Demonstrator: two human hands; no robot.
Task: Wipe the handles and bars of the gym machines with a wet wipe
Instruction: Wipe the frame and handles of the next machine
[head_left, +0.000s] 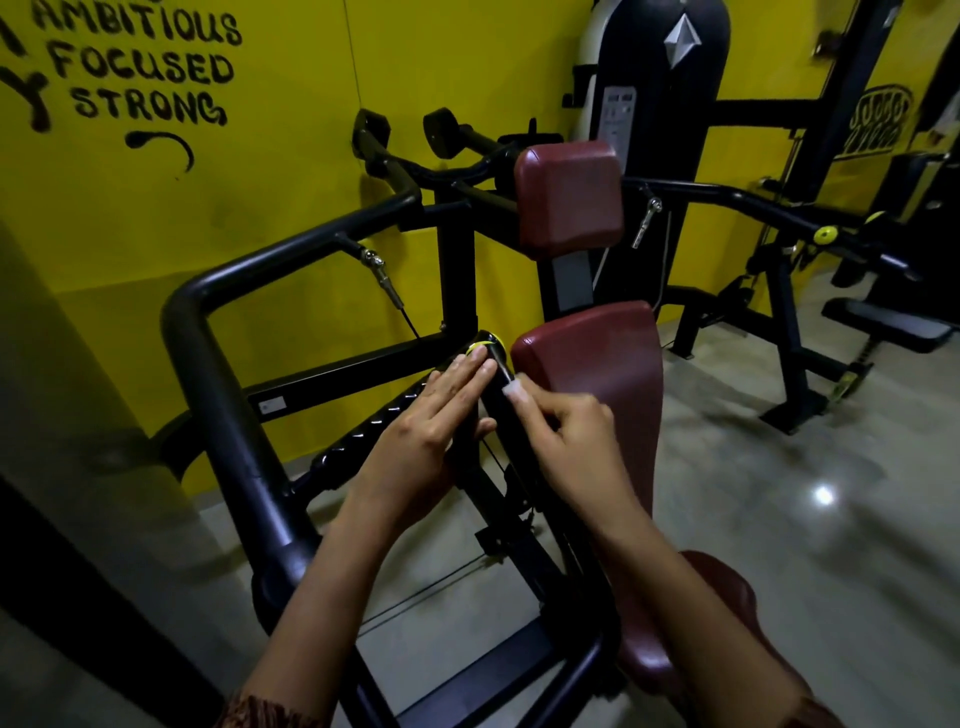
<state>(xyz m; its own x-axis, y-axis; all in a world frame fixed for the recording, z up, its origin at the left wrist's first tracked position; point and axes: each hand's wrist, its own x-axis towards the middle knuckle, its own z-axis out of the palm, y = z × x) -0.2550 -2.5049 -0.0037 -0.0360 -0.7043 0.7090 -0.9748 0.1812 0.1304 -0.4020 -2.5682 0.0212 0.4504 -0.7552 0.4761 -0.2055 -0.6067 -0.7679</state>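
A black handle (496, 364) with a yellow-ringed end cap sticks up from the gym machine, just left of the maroon back pad (597, 374). My left hand (431, 421) lies flat along the handle's left side, fingers straight and together, thumb wrapped under it. My right hand (566, 431) pinches a small white wet wipe (514, 387) against the handle's right side. The thick black bar (218, 364) of the machine's frame bends around to the left. A ribbed black grip (374, 426) runs below my left hand.
A maroon head pad (569, 197) stands above the back pad, and a maroon seat (727, 587) lies under my right forearm. A second black machine (789, 322) and a bench (883, 325) stand at the right on the grey floor. The yellow wall is close behind.
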